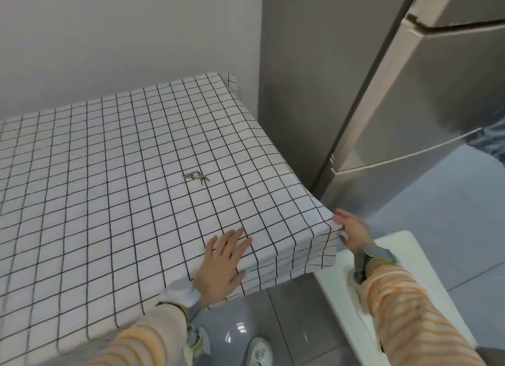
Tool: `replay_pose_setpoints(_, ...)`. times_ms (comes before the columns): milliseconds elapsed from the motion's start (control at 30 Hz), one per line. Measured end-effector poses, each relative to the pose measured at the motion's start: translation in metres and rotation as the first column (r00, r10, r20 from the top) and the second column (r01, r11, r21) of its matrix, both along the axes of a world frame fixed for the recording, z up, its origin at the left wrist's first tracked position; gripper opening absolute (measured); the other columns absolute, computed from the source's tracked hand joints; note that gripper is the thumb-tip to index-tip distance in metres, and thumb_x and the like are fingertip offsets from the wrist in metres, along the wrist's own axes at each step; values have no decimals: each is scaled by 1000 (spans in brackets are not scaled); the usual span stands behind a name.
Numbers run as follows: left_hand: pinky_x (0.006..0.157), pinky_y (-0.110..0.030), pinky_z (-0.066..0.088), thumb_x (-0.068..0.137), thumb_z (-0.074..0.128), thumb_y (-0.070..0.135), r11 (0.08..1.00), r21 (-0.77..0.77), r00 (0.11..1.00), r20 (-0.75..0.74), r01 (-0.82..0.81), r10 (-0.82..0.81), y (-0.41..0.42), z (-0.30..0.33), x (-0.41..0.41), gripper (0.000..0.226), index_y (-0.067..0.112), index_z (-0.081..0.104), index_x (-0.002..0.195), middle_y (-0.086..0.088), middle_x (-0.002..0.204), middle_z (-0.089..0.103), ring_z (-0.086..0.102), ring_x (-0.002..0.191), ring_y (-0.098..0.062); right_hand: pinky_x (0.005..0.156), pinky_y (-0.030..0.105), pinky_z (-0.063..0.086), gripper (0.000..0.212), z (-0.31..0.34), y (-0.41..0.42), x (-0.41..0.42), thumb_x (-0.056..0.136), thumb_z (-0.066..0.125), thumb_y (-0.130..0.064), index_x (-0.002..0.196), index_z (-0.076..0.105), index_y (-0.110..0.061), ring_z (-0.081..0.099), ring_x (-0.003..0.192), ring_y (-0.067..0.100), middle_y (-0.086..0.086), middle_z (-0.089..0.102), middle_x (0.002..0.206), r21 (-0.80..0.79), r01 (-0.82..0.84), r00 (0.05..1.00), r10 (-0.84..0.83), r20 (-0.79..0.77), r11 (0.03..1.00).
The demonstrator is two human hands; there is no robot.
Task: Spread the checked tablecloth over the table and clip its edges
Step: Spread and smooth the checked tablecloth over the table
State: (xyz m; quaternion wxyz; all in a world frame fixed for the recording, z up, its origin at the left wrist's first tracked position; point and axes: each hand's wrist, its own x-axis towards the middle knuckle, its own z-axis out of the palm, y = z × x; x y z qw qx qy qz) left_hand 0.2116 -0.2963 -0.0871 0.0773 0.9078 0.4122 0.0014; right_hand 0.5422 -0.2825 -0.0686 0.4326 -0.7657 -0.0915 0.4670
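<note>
- Checked tablecloth spread over the bench, overhanging its near and right edges.
- Left hand flat, fingers spread, pressing cloth at near edge.
- Right hand open against the near right corner, blurred.
- Metal clips mid-cloth, well apart from both hands.
- Fridge beside bench; white stool under right arm.
- White cloth, thin black grid, mostly smooth.

Checked tablecloth over table, left hand flat on top, right hand touching corner

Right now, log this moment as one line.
cloth: spread | left hand: flat near edge | right hand: at corner | clips: loose on cloth
</note>
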Motion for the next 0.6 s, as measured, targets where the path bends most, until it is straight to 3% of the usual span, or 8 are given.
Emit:
replay_pose_setpoints(100, 102, -46, 36, 88, 37, 49, 1000, -19, 999, 33, -5, 6, 1, 5, -8, 57, 21, 37, 138, -4, 146, 39, 33, 130, -23, 73, 18, 47, 33, 17, 4, -11, 85, 45, 5, 112, 64, 2, 61, 90, 34, 24, 63, 119, -24, 105, 941, -92, 326, 994)
replay_pose_setpoints(200, 97, -46, 41, 91, 31, 50, 998, -46, 995, 83, -48, 52, 7, 14, -18, 50, 23, 44, 131, -1, 141, 45, 43, 125, -23, 92, 35, 47, 36, 32, 19, -28, 82, 44, 1, 109, 67, -6, 59, 107, 38, 20, 64, 119, -49, 66, 889, -36, 457, 997)
replay_pose_setpoints(300, 102, -45, 33, 90, 15, 60, 983, -134, 976, 158, -128, 148, 17, 24, -30, 64, 22, 43, 132, -1, 143, 41, 35, 130, -22, 95, 42, 48, 34, 45, 42, -58, 82, 44, -2, 104, 68, -11, 59, 105, 37, 17, 67, 112, -24, -56, 865, 61, 498, 998)
replay_pose_setpoints(433, 106, -39, 24, 84, 11, 57, 955, -178, 944, 191, -238, 271, 35, 28, -56, 67, 24, 39, 136, 1, 146, 34, 26, 134, -18, 84, 34, 47, 28, 51, 70, -111, 84, 49, -4, 107, 66, -5, 57, 90, 26, 11, 64, 99, 62, -222, 852, 162, 498, 973)
replay_pose_setpoints(533, 107, -41, 24, 82, 10, 57, 936, -198, 932, 162, -291, 323, 56, 28, -86, 70, 23, 38, 137, 0, 148, 31, 25, 136, -20, 68, 25, 47, 27, 49, 89, -159, 84, 58, -9, 110, 62, -3, 54, 84, 20, 11, 63, 101, 65, -470, 785, 383, 487, 880)
replay_pose_setpoints(600, 106, -44, 29, 84, 16, 54, 917, -208, 922, 116, -341, 369, 74, 26, -109, 65, 22, 40, 136, -2, 146, 35, 30, 134, -23, 73, 24, 46, 34, 45, 103, -194, 83, 63, -16, 114, 59, -3, 53, 88, 17, 7, 59, 101, 7, -626, 693, 553, 463, 779)
